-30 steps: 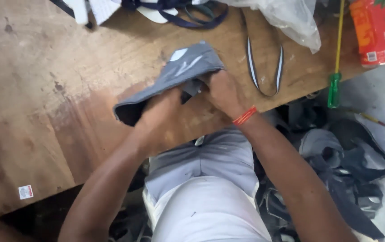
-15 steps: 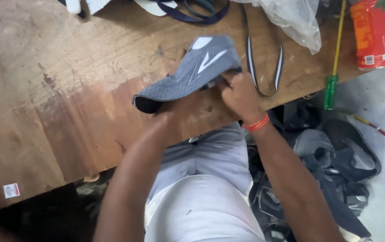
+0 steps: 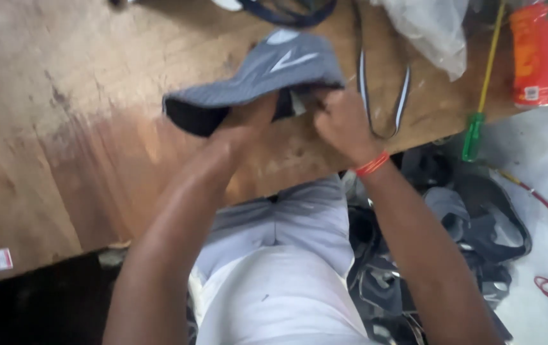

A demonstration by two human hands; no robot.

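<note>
A bare wooden table (image 3: pixel 63 140) fills the left of the view, with a small sticker (image 3: pixel 0 259) near its front edge. Over the table's middle lies a grey shoe upper (image 3: pixel 267 73), held up off the wood. Its long axis runs from lower left to upper right, with the dark open end toward the left and the end bearing pale stripes toward the upper right.

The left hand (image 3: pixel 248 118) comes up from below and is curled under the upper near its middle, fingers tucked beneath the fabric. The right hand (image 3: pixel 344 121), with an orange band at the wrist, is closed tight on the upper's right-hand lower edge. Both hands sit just below the upper, close together, the right nearer the striped end.

Further right a dark looped strap (image 3: pixel 382 102) lies on the table, then a green-handled screwdriver (image 3: pixel 475 131) and a red can (image 3: pixel 542 57).
</note>
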